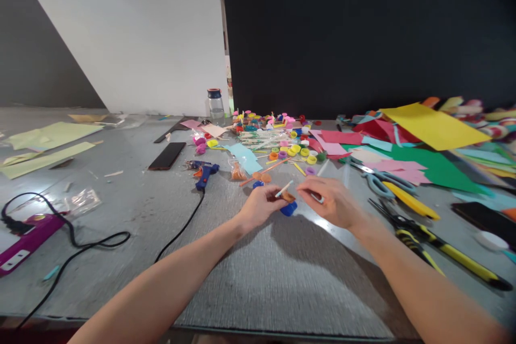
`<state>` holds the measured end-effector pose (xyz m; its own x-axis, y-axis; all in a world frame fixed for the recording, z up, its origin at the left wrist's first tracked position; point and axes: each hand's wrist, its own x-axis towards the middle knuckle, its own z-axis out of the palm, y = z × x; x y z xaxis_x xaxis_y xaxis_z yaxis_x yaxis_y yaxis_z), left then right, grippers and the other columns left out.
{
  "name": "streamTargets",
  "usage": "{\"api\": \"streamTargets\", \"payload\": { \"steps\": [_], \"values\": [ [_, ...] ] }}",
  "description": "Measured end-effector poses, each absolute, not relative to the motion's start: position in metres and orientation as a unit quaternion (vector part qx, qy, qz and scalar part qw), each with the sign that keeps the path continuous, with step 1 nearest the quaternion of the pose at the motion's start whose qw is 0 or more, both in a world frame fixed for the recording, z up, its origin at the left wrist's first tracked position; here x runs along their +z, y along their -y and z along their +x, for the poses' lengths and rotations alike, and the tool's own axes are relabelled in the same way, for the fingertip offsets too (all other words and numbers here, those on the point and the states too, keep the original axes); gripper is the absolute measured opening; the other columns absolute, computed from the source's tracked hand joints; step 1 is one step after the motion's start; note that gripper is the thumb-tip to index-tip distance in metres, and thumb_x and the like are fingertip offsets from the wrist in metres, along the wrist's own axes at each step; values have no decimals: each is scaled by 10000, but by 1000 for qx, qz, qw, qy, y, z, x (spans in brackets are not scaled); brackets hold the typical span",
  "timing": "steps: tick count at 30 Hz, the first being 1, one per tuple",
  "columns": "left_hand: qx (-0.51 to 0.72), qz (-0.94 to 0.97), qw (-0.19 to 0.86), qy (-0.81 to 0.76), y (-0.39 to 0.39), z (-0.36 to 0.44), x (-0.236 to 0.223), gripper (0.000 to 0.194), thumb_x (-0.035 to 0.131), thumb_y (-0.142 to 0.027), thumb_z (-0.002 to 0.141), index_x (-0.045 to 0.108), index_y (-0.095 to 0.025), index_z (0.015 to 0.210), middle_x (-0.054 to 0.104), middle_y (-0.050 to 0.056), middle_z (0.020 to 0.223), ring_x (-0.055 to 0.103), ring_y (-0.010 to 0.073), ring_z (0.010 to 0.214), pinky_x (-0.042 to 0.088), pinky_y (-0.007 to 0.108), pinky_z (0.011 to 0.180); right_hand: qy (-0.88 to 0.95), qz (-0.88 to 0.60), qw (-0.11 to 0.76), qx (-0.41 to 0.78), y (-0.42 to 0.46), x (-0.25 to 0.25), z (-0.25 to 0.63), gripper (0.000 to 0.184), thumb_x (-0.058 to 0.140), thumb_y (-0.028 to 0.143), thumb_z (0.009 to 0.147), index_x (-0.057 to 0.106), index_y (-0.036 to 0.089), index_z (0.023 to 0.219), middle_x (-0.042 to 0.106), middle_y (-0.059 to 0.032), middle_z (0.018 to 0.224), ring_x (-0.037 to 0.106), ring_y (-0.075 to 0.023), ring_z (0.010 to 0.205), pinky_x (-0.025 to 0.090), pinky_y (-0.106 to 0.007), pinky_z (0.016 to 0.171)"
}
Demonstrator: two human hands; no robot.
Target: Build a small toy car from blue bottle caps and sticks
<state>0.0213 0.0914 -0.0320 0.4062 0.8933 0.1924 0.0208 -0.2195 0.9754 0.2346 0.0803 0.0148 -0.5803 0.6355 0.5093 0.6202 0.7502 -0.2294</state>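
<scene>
No text, label, brand, number or sign can be read anywhere in this view. The purple tool [24, 237] at the left edge of the desk [258, 279] bears a pale patch that could be a label, but it is too blurred to make out. The blue glue gun [205, 173], the yellow-handled cutters [443, 247] and the jar [215, 102] show no legible markings either.

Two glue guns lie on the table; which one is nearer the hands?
The blue glue gun, just beyond the left hand. The purple glue gun lies far off at the table's left edge.
</scene>
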Motion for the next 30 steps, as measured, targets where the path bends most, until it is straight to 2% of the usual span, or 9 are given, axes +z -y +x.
{"api": "streamTargets", "payload": {
  "steps": [3, 6, 14, 20, 25, 30],
  "values": [
    [420, 651, 522, -358, -90, 22, -30, 131, 708, -196, 772, 741, -142, 887, 731, 46, 843, 640, 150, 758, 494, 273, 720, 840, -451, 280, 114, -83, 14, 230, 322, 513, 363, 969, 621, 196, 717, 582, 2, 644, 488, -139, 595, 335, -295, 593],
    [421, 646, 528, -355, -90, 23, -28, 136, 712, -199, 760, 739, -138, 878, 728, 39, 820, 631, 144, 727, 492, 270, 707, 808, -487, 244, 225, -88, 10, 225, 395, 514, 440, 932, 596, 189, 639, 500, 26, 571, 418, -122, 548, 275, -285, 538],
    [419, 651, 521, -360, -89, 23, -26, 109, 705, -181, 761, 731, -148, 861, 713, 19, 797, 620, 134, 702, 483, 268, 708, 758, -503, 238, 341, -97, 1, 225, 327, 559, 453, 824, 662, 163, 716, 542, 15, 617, 461, -127, 588, 319, -262, 550],
    [421, 654, 521, -352, -90, 23, -28, 89, 694, -183, 764, 728, -150, 838, 693, 21, 798, 612, 137, 720, 471, 277, 733, 768, -476, 265, 338, -95, 1, 222, 276, 595, 408, 819, 681, 158, 738, 601, 3, 656, 473, -130, 612, 329, -262, 574],
    [421, 654, 517, -356, -90, 23, -29, 142, 704, -226, 768, 732, -145, 881, 683, 32, 819, 597, 141, 728, 450, 272, 696, 767, -499, 280, 289, -91, 6, 221, 328, 552, 435, 845, 622, 176, 657, 556, 12, 605, 449, -127, 583, 313, -273, 562],
    [414, 655, 518, -362, -88, 24, -25, 116, 701, -226, 767, 726, -142, 843, 683, 23, 780, 598, 136, 705, 471, 273, 710, 757, -525, 247, 300, -93, 9, 225, 343, 511, 442, 834, 586, 186, 619, 551, 5, 580, 468, -135, 564, 325, -280, 564]
  ]
}}
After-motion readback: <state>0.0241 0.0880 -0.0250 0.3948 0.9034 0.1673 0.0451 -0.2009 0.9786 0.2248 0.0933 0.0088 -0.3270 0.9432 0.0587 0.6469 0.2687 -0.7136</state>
